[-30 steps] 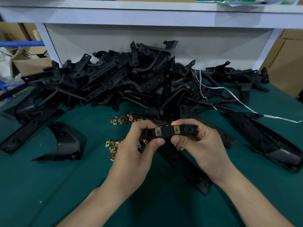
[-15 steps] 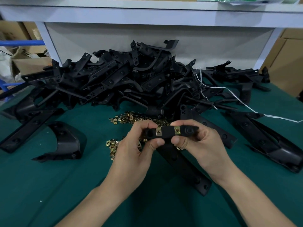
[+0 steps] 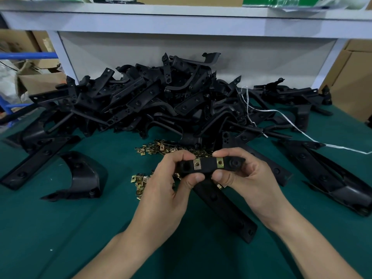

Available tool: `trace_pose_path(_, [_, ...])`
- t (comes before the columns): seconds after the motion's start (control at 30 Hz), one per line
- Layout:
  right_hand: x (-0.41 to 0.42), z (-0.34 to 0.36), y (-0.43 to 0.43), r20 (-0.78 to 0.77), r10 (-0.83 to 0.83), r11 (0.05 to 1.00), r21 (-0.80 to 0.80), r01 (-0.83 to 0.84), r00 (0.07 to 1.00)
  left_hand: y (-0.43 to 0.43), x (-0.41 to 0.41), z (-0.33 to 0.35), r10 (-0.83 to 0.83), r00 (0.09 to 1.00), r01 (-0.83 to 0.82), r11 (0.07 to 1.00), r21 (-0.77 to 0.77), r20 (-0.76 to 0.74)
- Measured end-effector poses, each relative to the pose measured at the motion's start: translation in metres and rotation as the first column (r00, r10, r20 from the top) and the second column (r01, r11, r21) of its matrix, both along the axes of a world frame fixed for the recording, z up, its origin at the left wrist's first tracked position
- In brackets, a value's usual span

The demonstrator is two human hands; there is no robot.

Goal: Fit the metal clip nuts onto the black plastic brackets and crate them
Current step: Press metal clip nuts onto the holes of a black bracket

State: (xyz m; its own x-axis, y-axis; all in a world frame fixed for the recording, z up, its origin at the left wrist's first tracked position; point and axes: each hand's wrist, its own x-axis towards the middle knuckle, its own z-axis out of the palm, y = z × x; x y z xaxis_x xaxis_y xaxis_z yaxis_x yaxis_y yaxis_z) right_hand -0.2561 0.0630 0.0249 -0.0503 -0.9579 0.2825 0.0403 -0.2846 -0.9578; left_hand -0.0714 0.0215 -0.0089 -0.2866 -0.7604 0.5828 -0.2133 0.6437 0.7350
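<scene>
Black bracket [image 3: 209,167] between both hands

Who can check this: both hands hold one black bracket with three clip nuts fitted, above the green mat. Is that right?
Not quite: the head view shows two clip nuts fitted on the black bracket, not three. The left hand and right hand do hold it above the green mat.

We've just got the one view: a wide-angle cam on the head, facing forward and down across the green table [image 3: 50,228]. It's close in, with the left hand [image 3: 165,188] and right hand [image 3: 255,178] gripping a bracket [image 3: 207,168] mid-frame. The bracket pile [image 3: 151,101] sits further back and the white shelf [image 3: 181,23] runs along the top edge.
</scene>
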Motion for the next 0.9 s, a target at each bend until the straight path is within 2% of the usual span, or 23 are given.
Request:
trace_pose_path(0.27, [-0.0032, -0.0027, -0.0029, 0.045, 0.061, 0.998, 0.019, -0.062, 0.997, 0.0036, -0.0004, 0.0025, 0.029, 0.999, -0.026, 0.996, -0.089, 0.027])
trace_pose_path(0.8, [-0.0060, -0.0071, -0.0050, 0.030, 0.056, 0.998, 0.004, -0.056, 0.998, 0.0033, 0.0008, 0.0024, 0.046, 0.998, -0.043, 0.996, -0.078, 0.034])
trace_pose_path(0.87, [-0.0062, -0.0084, -0.0067, 0.084, 0.072, 0.997, 0.022, -0.074, 0.994, 0.0060, -0.0007, 0.0053, 0.030, 0.999, -0.031, 0.997, -0.065, -0.012])
trace_pose_path(0.9, [-0.0064, -0.0095, -0.0082, 0.157, 0.082, 0.995, 0.036, -0.089, 0.984, 0.0074, -0.0014, 0.0067, 0.015, 0.998, -0.018, 0.998, -0.053, -0.057])
